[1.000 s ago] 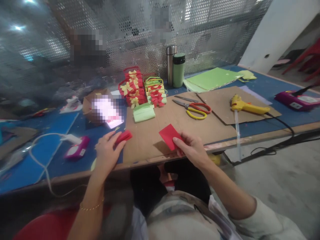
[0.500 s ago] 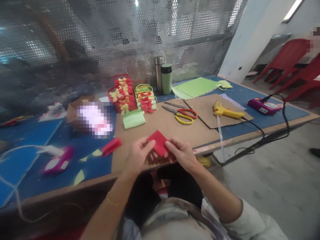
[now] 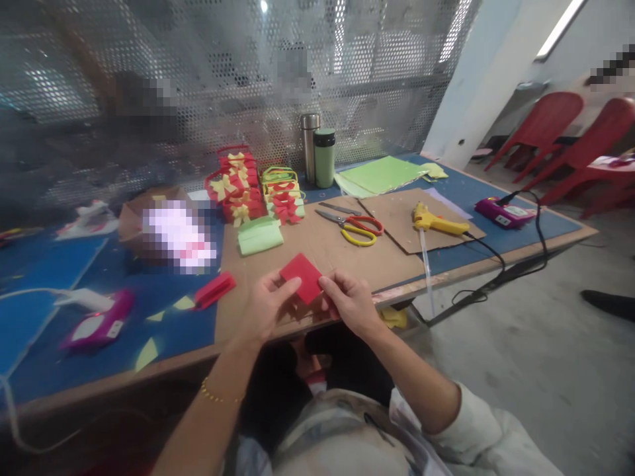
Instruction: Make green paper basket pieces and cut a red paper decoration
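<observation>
Both hands pinch one small red paper sheet (image 3: 301, 277) just above the near edge of the brown cardboard mat (image 3: 322, 248). My left hand (image 3: 268, 305) grips its left edge and my right hand (image 3: 347, 303) grips its right edge. A folded red paper piece (image 3: 214, 290) lies on the blue table (image 3: 59, 357) to the left of my hands. Behind it stand stacked red and green paper baskets with bows (image 3: 255, 194) and a folded green piece (image 3: 260, 236).
Scissors (image 3: 353, 226) and a yellow glue gun (image 3: 436, 220) lie on the cardboard to the right, its cord trailing off the table. Two flasks (image 3: 318, 157), green sheets (image 3: 381, 175) and purple devices (image 3: 501, 211) sit further out. Red chairs (image 3: 570, 142) stand at far right.
My left hand let go of the folded red piece, left it on the blue table and came over to grip the red sheet with my right hand. The view shifted right.
</observation>
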Demonstrator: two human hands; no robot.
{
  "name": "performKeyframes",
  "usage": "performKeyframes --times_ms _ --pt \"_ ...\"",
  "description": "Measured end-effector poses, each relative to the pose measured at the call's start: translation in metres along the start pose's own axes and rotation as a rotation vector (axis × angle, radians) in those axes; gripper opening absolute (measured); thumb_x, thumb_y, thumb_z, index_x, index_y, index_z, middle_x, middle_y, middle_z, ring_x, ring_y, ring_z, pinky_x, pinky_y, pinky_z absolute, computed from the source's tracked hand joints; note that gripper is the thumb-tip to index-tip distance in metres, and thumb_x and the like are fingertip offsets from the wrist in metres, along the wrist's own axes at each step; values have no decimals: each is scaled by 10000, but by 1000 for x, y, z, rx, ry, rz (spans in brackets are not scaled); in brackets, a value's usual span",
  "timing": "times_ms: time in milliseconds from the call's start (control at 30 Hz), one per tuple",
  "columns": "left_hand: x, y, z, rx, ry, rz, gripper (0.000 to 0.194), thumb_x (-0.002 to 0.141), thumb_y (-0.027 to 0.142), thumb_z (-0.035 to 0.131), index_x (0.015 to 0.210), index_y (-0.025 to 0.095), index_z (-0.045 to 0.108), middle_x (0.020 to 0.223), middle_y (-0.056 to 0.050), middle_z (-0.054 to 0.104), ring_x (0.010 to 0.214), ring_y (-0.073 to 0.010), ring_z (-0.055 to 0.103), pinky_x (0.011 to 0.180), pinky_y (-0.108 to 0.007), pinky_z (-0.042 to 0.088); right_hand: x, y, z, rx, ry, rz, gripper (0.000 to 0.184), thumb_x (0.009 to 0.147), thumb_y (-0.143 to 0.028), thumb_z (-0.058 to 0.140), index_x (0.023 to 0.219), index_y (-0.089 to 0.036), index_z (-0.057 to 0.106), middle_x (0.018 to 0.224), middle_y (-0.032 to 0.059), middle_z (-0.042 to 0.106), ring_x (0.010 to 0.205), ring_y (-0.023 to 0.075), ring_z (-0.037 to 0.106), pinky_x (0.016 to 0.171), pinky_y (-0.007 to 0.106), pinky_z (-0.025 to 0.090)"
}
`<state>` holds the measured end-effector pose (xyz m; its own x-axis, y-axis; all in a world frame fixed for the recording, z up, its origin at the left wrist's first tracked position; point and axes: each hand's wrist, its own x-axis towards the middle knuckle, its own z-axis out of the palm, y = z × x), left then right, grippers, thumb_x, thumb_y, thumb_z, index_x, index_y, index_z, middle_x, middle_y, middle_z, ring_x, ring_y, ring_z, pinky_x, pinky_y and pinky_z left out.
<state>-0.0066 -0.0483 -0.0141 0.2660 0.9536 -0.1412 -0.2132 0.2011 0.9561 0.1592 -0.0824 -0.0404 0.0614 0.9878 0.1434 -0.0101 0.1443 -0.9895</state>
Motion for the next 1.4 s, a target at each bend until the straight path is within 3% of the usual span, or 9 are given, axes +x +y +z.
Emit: performKeyframes --times_ms 200,300,400,467,600,767,1033,1167,1400 --pt "0 14 -15 164 -176 -86 330 696 374 867 850 116 731 645 -46 712 519 -127 621 499 -213 488 12 -9 -10 -520 -142 -177 459 1005 -462 484 623 -209 522 497 -44 564 443 85 502 480 193 379" --pt "4 8 -21 229 -86 24 301 727 376 827 840 119 720 565 -20 671 472 -104 577 468 -189 451 37 -18 -21 -990 80 -228 417 1035 -368 454 672 -198 573 612 1 625 585 121 559 585 224 392" --pt "7 2 -23 208 -29 67 288 723 380 808 791 124 694 560 -29 678 465 -106 583 472 -194 462 69 -24 -37 -1143 280 -184 196 982 -236 494 887 -158 647 942 135 703 892 224 610 755 295 416" --pt "7 1 -23 189 -32 58 283 708 369 809 766 125 679 551 -37 679 459 -115 596 462 -198 459 88 -23 -46 -1208 329 -133 159 911 -187 570 1027 -114 650 1137 220 669 1070 291 563 865 351 408" --pt "5 2 -22 129 -25 55 294 682 364 811 775 123 670 545 -48 683 469 -138 631 441 -196 453 104 -16 -58 -1263 287 -37 225 895 -197 614 1070 -61 653 1103 253 667 1084 305 548 945 394 391" --pt "3 3 -22 84 -6 82 298 664 361 822 751 120 670 541 -56 684 452 -127 619 427 -188 446 94 -10 -61 -1173 250 -84 330 892 -272 623 1154 -70 624 1150 248 657 1066 311 571 933 412 415" --pt "4 1 -23 -18 159 151 373 613 392 861 780 109 686 537 -44 678 428 -131 592 423 -212 434 37 -13 -36 -706 41 -181 436 896 -367 564 1291 -182 566 732 -46 564 644 128 539 617 240 465" --pt "1 7 -21 -95 288 233 371 601 396 866 784 125 691 593 -13 687 497 -107 605 497 -204 463 -9 -19 -10 -142 -160 -40 495 860 -381 629 1320 -204 576 745 -53 516 542 95 490 497 221 445" --pt "-25 30 12 -306 339 345 314 602 303 888 788 140 694 740 -11 739 618 -102 641 594 -210 505 -53 -9 6 41 -183 18 540 875 -602 669 1249 -215 624 796 -9 546 558 107 492 468 229 445"
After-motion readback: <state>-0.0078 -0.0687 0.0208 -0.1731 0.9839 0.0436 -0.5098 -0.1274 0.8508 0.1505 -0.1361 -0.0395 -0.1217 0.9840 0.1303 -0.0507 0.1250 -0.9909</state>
